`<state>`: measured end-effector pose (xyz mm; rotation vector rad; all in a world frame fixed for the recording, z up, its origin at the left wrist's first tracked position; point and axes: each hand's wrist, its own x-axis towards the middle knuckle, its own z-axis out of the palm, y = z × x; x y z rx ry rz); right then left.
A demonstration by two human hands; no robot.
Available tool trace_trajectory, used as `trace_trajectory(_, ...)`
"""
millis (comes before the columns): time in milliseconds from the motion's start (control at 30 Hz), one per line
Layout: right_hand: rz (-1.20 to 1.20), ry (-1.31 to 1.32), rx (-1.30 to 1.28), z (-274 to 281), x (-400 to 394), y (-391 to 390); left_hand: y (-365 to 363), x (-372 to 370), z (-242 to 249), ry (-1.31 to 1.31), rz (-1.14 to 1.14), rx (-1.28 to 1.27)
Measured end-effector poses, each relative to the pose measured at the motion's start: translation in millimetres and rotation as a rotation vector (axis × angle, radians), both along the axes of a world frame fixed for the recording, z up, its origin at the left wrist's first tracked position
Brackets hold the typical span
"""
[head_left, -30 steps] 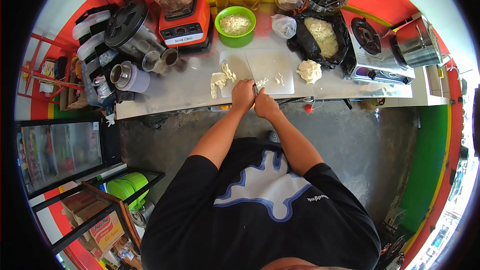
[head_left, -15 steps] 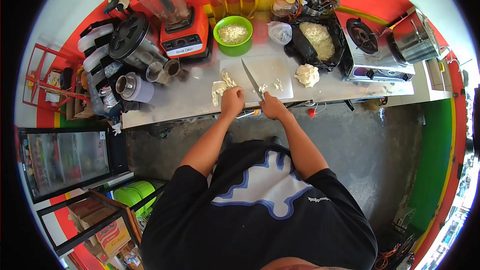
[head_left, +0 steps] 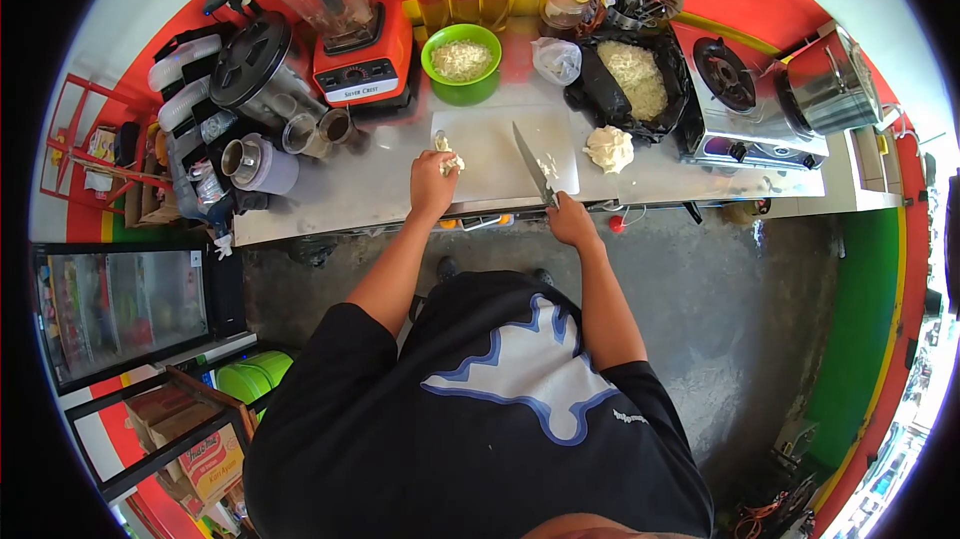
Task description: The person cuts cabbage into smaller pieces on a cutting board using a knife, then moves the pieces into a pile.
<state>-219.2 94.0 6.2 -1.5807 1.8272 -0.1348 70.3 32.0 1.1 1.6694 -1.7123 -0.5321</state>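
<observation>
gripping pale cabbage chunk (ragged, leafy), left hand.

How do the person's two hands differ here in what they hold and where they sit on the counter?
The left hand grips a pale lump of food at the left edge of the cutting board; the right hand grips the knife handle at the counter's front edge. The left hand lies on the board's edge; the right sits off the board, with only the blade angled over it. Both are closed around something.

A street food stall: steel counter, blender, gas stove, drinks fridge.
</observation>
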Motion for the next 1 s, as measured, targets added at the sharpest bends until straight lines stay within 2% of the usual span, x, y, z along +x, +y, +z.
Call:
trace_trajectory(33,-0.040,0.006,-0.017,-1.1,-2.1,1.5,-1.3,-2.7,0.8,0.004,-0.004,-0.001)
trace_trajectory(100,-0.090,0.014,-0.037,-3.3,-5.4,2.0,-4.2,-7.5,3.7,-0.171,-0.018,0.029)
trace_trajectory(233,-0.122,-0.026,-0.106,-1.3,-12.0,5.4,-7.1,-20.0,10.1,-0.252,-0.053,-0.015)
trace_trajectory(300,-0.123,-0.047,-0.157,1.8,-13.5,7.6,-8.6,-26.6,11.1,-0.285,-0.154,-0.069)
trace_trajectory(367,-0.140,-0.176,-0.128,3.8,-13.9,8.1,-10.1,-35.9,9.7,-0.277,-0.224,-0.083)
trace_trajectory(433,-0.131,-0.155,-0.171,11.0,-9.5,10.4,-9.0,-46.6,9.8,-0.285,-0.310,-0.080)
trace_trajectory(600,-0.079,-0.162,-0.233,10.9,-0.9,7.2,-6.7,-54.8,11.9,-0.263,-0.264,-0.033)
trace_trajectory(733,-0.068,-0.229,-0.127,18.5,9.6,-4.4,-6.8,-37.0,11.3,-0.218,-0.359,-0.034)
trace_trajectory(833,0.001,-0.155,-0.198,28.3,24.5,-13.2,-7.3,-34.3,8.6,-0.131,-0.440,-0.062)
trace_trajectory(867,0.015,-0.057,-0.213,30.3,31.2,-15.9,-6.7,-35.8,6.4,-0.081,-0.469,-0.094)
trace_trajectory(1000,0.034,0.156,-0.171,48.8,52.9,-21.1,-3.9,-45.7,-2.5,-0.128,-0.487,-0.070)
